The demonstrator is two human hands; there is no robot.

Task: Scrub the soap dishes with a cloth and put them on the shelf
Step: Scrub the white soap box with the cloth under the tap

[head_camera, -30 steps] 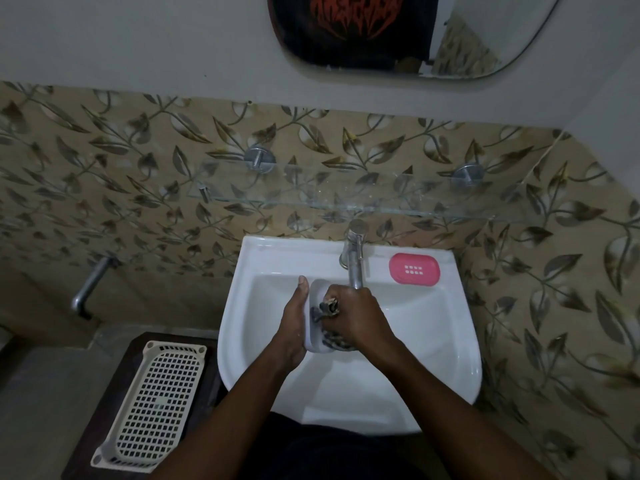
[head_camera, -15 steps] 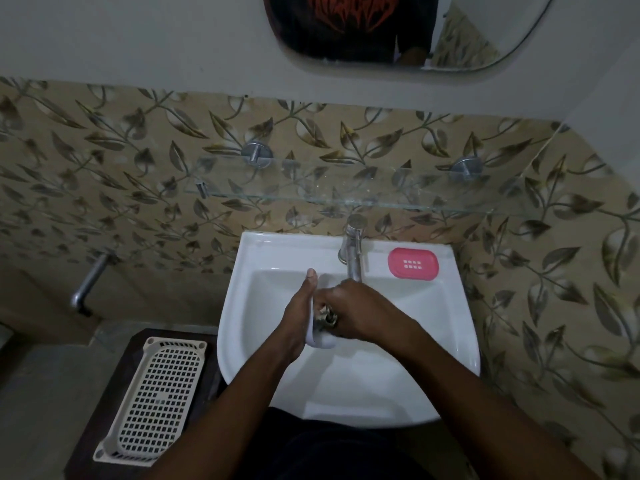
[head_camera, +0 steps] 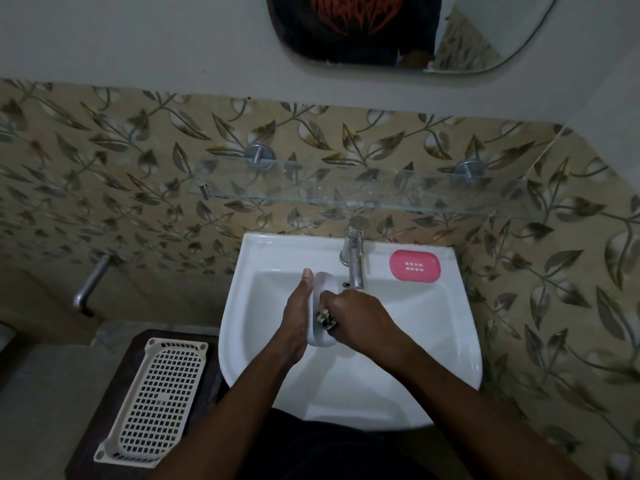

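Over the white sink basin (head_camera: 433, 341), my left hand (head_camera: 298, 317) holds a white soap dish (head_camera: 323, 282) upright on its edge. My right hand (head_camera: 356, 317) is closed on a dark patterned cloth (head_camera: 325, 318) and presses it into the dish's inner face. A pink soap dish (head_camera: 415, 266) lies flat on the sink's back rim, right of the tap. The glass shelf (head_camera: 346, 199) runs along the tiled wall above the sink, with nothing on it.
A chrome tap (head_camera: 355, 254) stands at the back of the sink, close to my right hand. A cream perforated tray (head_camera: 156, 400) lies on a dark stand at lower left. A metal pipe (head_camera: 91, 285) sticks out of the left wall. A mirror (head_camera: 398, 29) hangs above.
My right hand has shifted with the cloth across the white dish, first up towards the tap and then back down. The left hand has turned the dish more upright.
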